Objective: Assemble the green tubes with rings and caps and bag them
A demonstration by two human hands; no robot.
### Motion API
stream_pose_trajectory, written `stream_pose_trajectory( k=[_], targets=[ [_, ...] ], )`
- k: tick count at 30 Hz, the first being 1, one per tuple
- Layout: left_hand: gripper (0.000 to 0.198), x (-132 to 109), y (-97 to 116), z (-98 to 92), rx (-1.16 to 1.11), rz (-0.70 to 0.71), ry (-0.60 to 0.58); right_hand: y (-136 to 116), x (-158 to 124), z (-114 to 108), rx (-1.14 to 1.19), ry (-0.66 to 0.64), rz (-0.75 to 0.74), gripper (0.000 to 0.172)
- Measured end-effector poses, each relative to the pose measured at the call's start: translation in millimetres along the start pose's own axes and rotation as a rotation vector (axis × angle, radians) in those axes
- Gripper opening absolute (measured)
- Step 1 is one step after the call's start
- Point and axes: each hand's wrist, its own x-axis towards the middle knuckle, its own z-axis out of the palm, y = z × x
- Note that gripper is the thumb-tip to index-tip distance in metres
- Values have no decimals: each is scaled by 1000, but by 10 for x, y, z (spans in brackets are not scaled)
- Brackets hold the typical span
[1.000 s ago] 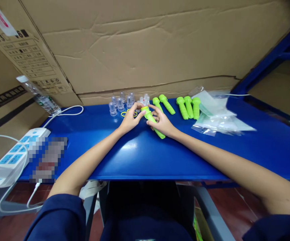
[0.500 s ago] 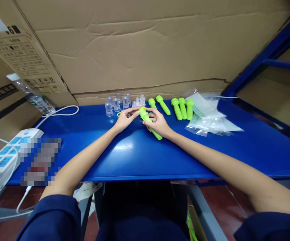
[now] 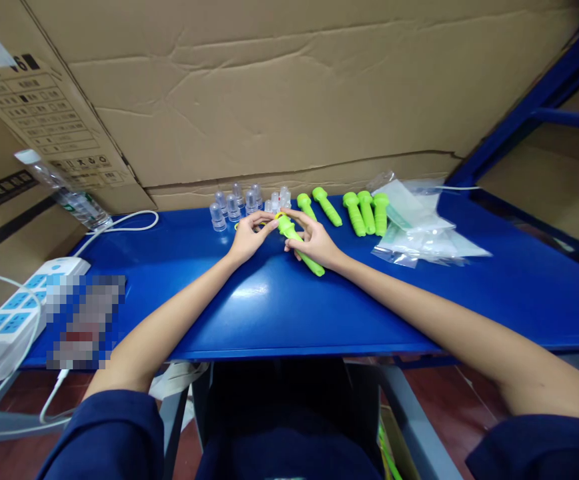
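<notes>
A bright green torch-shaped plastic handle (image 3: 313,266) slants between my hands, its wider head away from me. My right hand (image 3: 319,243) is closed around its upper part, with the lower end sticking out below the fingers. With thumb and fingertips my left hand (image 3: 250,235) pinches a yellow ring (image 3: 278,215) at the handle's head. Another yellow ring (image 3: 237,226) lies partly hidden behind my left hand. Several clear domed caps (image 3: 218,217) stand behind it, beside some small clear plastic pieces (image 3: 275,201). More green handles (image 3: 327,207) lie beyond my right hand.
Clear plastic bags (image 3: 419,240) are heaped at the right of the blue table (image 3: 249,327). A white power strip (image 3: 24,303), a blurred-out phone (image 3: 87,317) and cables are on the left. A water bottle (image 3: 77,200) leans at the back left against cardboard (image 3: 269,100).
My fingers have shifted slightly at the handle's head, and less of the yellow ring shows between them. The handle stays in my right hand. The whole view has moved a little.
</notes>
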Motion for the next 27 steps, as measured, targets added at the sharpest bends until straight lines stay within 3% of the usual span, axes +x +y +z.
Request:
stream_pose_trajectory(
  k=[7, 12, 19, 27],
  targets=[
    [36, -2, 51, -2, 75, 89, -14, -31, -9, 9, -6, -1, -16, 73],
    [35, -22, 108, 26, 55, 117, -46, -32, -9, 26, 12, 70, -27, 70],
    [48, -40, 95, 53, 19, 79, -146, 29, -25, 26, -28, 177, -63, 69],
    [53, -96, 100, 92, -5, 72, -153, 86, -22, 3, -29, 200, -47, 56]
  ],
)
